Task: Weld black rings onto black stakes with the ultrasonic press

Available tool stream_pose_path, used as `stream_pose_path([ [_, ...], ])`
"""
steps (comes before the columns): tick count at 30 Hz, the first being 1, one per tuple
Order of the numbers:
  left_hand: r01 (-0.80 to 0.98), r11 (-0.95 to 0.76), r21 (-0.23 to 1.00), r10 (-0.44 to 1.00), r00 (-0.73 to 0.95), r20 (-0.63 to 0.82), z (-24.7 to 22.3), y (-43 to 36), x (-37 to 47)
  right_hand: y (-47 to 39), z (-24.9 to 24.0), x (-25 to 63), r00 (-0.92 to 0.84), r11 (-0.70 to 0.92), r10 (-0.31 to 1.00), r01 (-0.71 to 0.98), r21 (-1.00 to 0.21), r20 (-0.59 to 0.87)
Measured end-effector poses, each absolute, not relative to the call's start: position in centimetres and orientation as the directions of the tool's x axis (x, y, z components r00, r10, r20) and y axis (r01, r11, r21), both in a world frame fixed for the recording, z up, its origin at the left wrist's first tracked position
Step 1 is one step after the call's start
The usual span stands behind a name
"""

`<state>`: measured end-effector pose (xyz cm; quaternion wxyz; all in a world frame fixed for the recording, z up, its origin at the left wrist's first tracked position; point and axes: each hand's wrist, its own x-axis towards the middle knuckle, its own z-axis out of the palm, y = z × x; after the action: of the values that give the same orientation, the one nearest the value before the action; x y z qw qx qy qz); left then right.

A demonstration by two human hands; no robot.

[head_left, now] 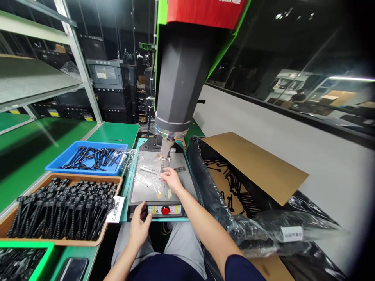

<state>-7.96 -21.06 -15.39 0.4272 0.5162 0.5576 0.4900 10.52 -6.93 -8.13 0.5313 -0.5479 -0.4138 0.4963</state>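
Note:
In front of me stands a press-like machine with a dark grey head (pixel 180 78) and a metal tool tip (pixel 166 148) pointing down at a steel base plate (pixel 146 187). My right hand (pixel 172 179) reaches over the plate, fingers pinched together by the small fixture under the tip; what they hold, if anything, is too small to make out. Metal clamp bars (pixel 149 169) lie either side of the fixture. My left hand (pixel 140 226) rests at the base's front left corner, thumb and fingers apart, holding nothing. A red button (pixel 165 210) sits between my hands on the front panel.
To the left are a blue tray (pixel 123 166) of black stick-like parts, a brown tray (pixel 101 236) packed with ribbed black parts, a green-rimmed bin (pixel 43 253) and a phone (pixel 73 269). At right, a plastic-lined box (pixel 211 195) holds black parts under a cardboard sheet (pixel 258 164).

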Motion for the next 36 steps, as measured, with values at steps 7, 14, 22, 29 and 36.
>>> stream_pose_path([
  [7,-0.435,0.354,0.828,0.932,0.096,-0.348,-13.2,-18.5,-6.3,-7.8,-5.2,9.2,0.012,-0.206,0.976,-0.287,-0.935,-0.218],
  [14,-0.633,0.475,0.612,0.879,0.383,-0.285,-10.8,-16.1,-5.3,-9.2,-2.8,8.8,-0.178,-0.315,0.949,-0.462,-0.829,-0.262],
  [22,-0.817,0.343,0.464,0.92,0.191,-0.343,-9.2,-14.5,-5.2,-11.2,-4.1,9.0,-0.089,-0.221,0.975,-0.41,-0.885,-0.202],
  [29,-0.82,0.285,0.496,0.94,0.138,-0.313,-7.3,-15.3,-5.6,-10.0,-5.7,11.2,-0.091,-0.075,0.995,-0.351,-0.933,-0.046],
  [36,-0.792,0.286,0.539,0.954,0.184,-0.236,-6.1,-15.2,-5.4,-5.2,-4.7,11.2,0.327,0.18,0.885,0.419,-0.89,0.333],
])
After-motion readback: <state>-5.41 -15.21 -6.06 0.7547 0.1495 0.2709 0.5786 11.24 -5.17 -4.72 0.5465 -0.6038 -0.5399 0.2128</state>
